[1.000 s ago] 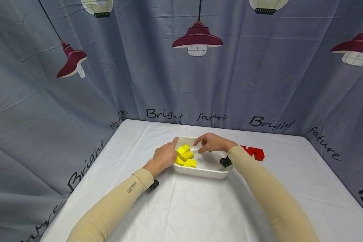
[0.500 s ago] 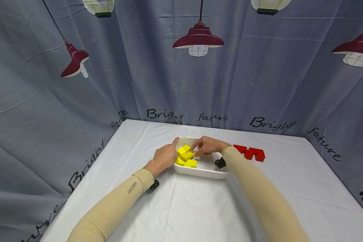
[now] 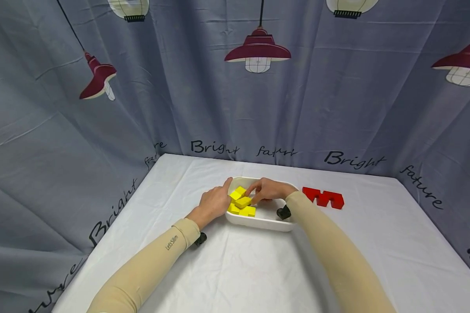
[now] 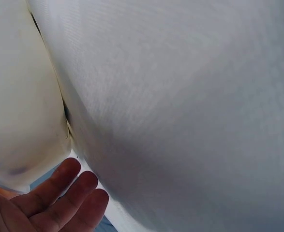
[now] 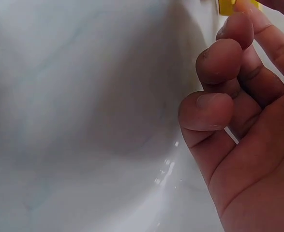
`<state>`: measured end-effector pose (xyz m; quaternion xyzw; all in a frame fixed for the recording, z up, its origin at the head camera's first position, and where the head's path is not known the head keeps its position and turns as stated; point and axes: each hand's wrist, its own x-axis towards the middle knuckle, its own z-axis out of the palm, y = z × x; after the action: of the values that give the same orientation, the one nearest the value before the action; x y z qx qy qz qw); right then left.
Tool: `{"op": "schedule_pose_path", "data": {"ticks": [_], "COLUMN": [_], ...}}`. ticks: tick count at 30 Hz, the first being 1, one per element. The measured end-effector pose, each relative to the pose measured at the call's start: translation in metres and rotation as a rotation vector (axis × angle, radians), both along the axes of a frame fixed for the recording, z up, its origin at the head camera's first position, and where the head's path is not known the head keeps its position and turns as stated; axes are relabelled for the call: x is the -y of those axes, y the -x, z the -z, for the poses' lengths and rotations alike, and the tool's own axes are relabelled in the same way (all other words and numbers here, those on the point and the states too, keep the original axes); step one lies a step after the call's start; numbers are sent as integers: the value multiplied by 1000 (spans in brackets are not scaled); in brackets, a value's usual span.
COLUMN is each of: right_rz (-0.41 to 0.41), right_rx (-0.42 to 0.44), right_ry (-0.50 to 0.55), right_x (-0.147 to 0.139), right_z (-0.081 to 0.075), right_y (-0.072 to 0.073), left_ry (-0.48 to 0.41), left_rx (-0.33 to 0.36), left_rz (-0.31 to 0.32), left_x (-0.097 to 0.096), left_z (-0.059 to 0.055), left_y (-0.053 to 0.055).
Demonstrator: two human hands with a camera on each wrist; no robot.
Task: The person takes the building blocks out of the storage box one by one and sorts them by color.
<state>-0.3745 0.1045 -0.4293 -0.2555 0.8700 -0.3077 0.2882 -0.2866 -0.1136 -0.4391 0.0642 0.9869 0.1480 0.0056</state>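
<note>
A white rectangular tray (image 3: 258,222) stands on the table, with several yellow blocks (image 3: 233,208) piled at its left end. My left hand (image 3: 214,201) grips the tray's left rim; in the left wrist view, three of its fingers (image 4: 86,186) lie outside the tray wall. Inside the tray, my right hand (image 3: 271,190) pinches a yellow block (image 3: 243,202) on the pile between thumb and index finger. That block (image 5: 226,7) shows only partly at the top of the right wrist view, where the other fingers (image 5: 219,60) are curled.
Red notched blocks (image 3: 323,198) lie on the white-covered table (image 3: 250,269), just right of the tray. A grey patterned curtain (image 3: 203,100) hangs behind and along both sides of the table. A black wrist camera (image 3: 283,212) sits over the tray's right part.
My right hand has moved left and down inside the tray, from above its middle to the yellow blocks, and now pinches one. My left hand stays on the rim.
</note>
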Motion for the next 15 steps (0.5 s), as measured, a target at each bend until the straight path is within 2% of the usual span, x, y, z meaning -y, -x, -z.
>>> {"op": "schedule_pose_path", "data": {"ticks": [15], "right_rz": [-7], "right_rx": [4], "right_ry": [10], "right_x": [0], "right_z": [3], "right_y": [-1], "left_ry": [5], "left_rx": [-6], "left_rz": [-1], "left_x": [-1], "left_z": [-1], "left_y": [-1]}}
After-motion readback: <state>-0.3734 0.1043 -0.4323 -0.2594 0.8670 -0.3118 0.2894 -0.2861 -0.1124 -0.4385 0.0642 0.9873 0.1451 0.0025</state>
